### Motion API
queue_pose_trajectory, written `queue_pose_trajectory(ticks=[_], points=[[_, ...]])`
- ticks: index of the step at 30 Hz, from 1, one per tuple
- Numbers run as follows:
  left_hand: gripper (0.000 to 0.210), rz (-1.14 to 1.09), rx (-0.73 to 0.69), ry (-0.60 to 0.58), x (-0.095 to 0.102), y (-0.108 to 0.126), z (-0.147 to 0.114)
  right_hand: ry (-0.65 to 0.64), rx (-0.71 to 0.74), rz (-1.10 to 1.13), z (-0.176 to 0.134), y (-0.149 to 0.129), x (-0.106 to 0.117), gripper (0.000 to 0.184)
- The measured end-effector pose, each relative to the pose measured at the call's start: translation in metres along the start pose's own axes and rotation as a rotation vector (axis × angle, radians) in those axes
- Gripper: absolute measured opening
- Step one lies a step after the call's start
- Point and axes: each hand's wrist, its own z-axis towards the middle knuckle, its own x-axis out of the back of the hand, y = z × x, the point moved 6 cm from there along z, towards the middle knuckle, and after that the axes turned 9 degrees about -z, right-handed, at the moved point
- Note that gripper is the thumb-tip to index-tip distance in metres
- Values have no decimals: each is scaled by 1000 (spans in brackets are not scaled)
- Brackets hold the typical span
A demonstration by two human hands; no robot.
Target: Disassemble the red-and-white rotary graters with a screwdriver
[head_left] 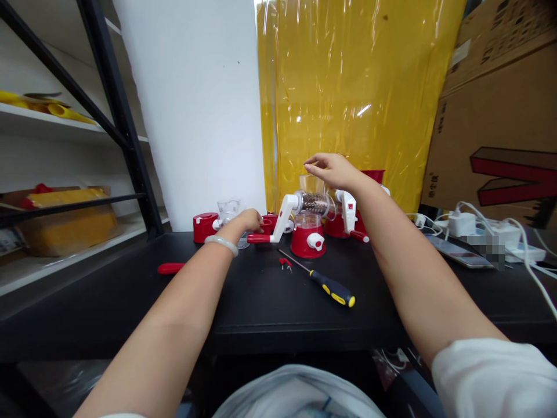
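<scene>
A rotary drum grater stands mid-table, with a red base [307, 239], a metal drum [315, 203] in a clear housing, and white crank arms with red handles at both sides. My right hand [333, 169] is over its clear hopper [311, 184], fingers stretched forward and nothing seen in them; whether it touches the hopper I cannot tell. My left hand [251, 220], with a pale bangle [223, 244] on the wrist, reaches to a red plastic part [268, 223] left of the grater. Its fingers are mostly hidden behind the hand.
A blue-and-yellow screwdriver [333, 288] lies in front of the grater, near small red pieces and screws [286, 263]. Farther left are a red base [205, 227], a clear hopper [228, 208] and a red handle [170, 268]. White chargers [462, 223], cables and a phone [459, 252] lie right.
</scene>
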Motion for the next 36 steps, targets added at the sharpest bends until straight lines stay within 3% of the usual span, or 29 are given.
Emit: queue_pose_trajectory(ticks=[18,36], points=[[37,13,-115,87,-14,4,10,-38,-15,-28,-1,1,-2,39],[26,74,-123,92,-10,12,2,-75,-29,-36,0,6,-6,38]])
